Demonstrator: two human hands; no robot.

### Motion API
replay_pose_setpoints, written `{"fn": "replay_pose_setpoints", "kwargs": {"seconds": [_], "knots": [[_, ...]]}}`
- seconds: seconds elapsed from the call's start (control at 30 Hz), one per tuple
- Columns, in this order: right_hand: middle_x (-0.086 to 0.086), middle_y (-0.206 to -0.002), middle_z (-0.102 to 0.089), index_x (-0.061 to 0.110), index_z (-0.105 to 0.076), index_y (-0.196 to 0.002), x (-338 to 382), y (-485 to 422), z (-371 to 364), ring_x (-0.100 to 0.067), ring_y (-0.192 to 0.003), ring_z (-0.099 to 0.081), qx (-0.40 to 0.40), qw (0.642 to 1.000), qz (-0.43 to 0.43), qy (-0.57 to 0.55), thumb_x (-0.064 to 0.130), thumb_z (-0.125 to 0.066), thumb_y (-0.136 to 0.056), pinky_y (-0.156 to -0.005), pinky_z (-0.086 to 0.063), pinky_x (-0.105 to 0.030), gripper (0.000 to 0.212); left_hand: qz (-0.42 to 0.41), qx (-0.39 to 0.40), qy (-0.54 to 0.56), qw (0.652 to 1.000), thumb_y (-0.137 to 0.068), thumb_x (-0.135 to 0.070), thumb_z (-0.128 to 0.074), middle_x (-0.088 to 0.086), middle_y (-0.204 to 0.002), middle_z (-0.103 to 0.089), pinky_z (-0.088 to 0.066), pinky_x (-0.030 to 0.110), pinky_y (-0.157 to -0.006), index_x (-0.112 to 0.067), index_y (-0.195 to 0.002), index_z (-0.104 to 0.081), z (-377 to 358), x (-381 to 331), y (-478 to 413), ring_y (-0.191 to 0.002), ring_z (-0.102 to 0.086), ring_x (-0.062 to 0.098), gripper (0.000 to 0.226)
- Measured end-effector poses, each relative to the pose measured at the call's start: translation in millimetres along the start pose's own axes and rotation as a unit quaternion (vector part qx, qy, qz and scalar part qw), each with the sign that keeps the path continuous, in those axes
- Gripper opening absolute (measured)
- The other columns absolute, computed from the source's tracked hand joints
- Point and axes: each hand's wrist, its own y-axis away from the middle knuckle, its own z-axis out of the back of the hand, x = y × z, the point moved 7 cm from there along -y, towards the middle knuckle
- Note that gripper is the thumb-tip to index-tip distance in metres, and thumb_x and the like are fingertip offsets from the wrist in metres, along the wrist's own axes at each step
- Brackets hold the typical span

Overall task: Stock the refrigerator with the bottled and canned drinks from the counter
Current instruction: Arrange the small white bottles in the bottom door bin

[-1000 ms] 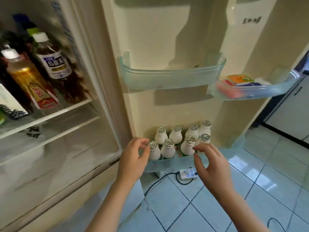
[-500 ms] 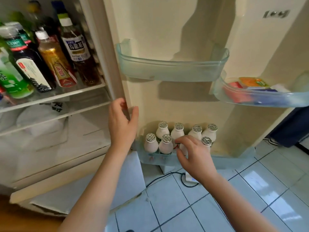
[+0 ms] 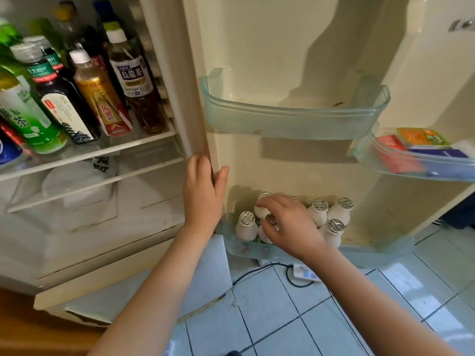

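Where floor tiles (image 3: 282, 317) meet the open refrigerator (image 3: 257, 47), tea bottles (image 3: 133, 80) crowd its shelf (image 3: 102, 150); fingers of the left hand (image 3: 205, 199) grip the cabinet edge (image 3: 174, 86), and fingers of the right hand (image 3: 290, 227) pinch a white bottle (image 3: 260, 213) in the lowest door bin (image 3: 372, 253).

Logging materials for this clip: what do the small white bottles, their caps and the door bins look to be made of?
Small white bottles: opaque white with a matte surface, probably plastic, though glass can't be ruled out from the look alone.
Caps: silvery, embossed and shiny, likely foil or thin metal.
Door bins: pale green translucent moulded plastic, slightly cloudy, with light glinting on the rim.
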Motion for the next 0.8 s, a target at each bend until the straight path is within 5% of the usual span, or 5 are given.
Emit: {"fn": "replay_pose_setpoints", "kwargs": {"seconds": [0.33, 0.8], "knots": [[0.005, -0.132, -0.055, 0.028, -0.046, -0.136, 9, -24, -41, -0.02, -0.119, -0.05, 0.169, 0.983, 0.028, 0.07, 0.026, -0.054, -0.089, -0.097, -0.039, -0.033, 0.048, -0.126, -0.074, -0.03, 0.989, -0.091, -0.027, -0.055, 0.032, -0.14, -0.029, -0.021, 0.041, -0.113, 0.01, -0.115, -0.059, -5, 10, -2, -0.13, -0.029, 0.043, 0.045], [0.004, -0.11, -0.066, 0.024, -0.058, -0.119, 6, -28, -47, -0.016, -0.098, -0.061, 0.12, 0.992, -0.03, 0.027, 0.038, -0.061, -0.087, -0.078, -0.047, -0.03, 0.035, -0.167, -0.05, 0.035, 0.984, -0.088, -0.018, -0.053, 0.037, -0.145, -0.012, -0.023, 0.056, -0.113, -0.005, -0.138, -0.028, -28, 22, 5, -0.139, -0.015, 0.049, 0.058]]}}
